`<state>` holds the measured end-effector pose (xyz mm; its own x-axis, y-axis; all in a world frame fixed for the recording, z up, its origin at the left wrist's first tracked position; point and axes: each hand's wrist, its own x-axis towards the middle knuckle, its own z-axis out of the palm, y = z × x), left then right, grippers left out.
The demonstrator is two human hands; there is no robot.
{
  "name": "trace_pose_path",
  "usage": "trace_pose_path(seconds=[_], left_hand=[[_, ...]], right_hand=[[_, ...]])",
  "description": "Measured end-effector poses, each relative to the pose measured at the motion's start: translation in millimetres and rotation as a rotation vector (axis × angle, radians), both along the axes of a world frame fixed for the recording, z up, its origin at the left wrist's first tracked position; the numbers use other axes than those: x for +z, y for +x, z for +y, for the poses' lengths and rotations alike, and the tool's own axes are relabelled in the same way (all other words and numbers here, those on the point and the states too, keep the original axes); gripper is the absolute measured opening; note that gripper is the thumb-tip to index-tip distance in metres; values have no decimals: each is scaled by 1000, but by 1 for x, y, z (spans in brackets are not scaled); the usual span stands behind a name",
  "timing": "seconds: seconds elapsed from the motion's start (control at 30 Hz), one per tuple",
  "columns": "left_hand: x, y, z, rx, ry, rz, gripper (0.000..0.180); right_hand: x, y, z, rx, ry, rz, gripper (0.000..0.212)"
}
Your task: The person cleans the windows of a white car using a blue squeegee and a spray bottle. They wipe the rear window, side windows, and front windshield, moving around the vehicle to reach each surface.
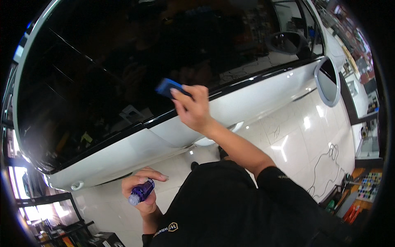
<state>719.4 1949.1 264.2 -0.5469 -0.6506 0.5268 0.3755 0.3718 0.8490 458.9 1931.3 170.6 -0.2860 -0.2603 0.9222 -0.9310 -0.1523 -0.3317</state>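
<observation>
My right hand (pixel 194 106) pinches a blue block-shaped applicator (pixel 166 87) against the lower part of a car's dark side window (pixel 135 45), just above the black trim strip (pixel 164 117). Lower down and to the left, my left hand (pixel 133 183) wraps round a small purple bottle (pixel 142 190) with a pale, clear-looking cap tilted toward the lower left. This hand is held away from the white car door (pixel 123 154), with its index finger stretched past the bottle. The glass reflects the room; whether the applicator leaves any liquid on it I cannot tell.
The side mirror (pixel 328 82) sticks out at the right end of the window. A thin cable (pixel 329 156) lies looped on the pale tiled floor (pixel 296 136). At the lower right is a bench (pixel 364 185) with tools; shelving (pixel 61 230) stands at the lower left.
</observation>
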Motion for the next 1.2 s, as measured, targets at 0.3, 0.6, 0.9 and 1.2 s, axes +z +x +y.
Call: trace_pose_path(seconds=[0.3, 0.6, 0.9, 1.2], left_hand=[[-17, 19, -8, 43, 58, 75, 63], [-5, -7, -4, 58, 45, 2, 64], [4, -83, 5, -202, 77, -21, 64], [7, -113, 18, -159, -15, -17, 62]], right_hand=[[100, 20, -68, 23, -82, 129, 38], [36, -273, 123, -730, -369, -405, 23], [117, -48, -38, -156, -217, 230, 22], [80, -323, 123, -892, -388, -182, 25]])
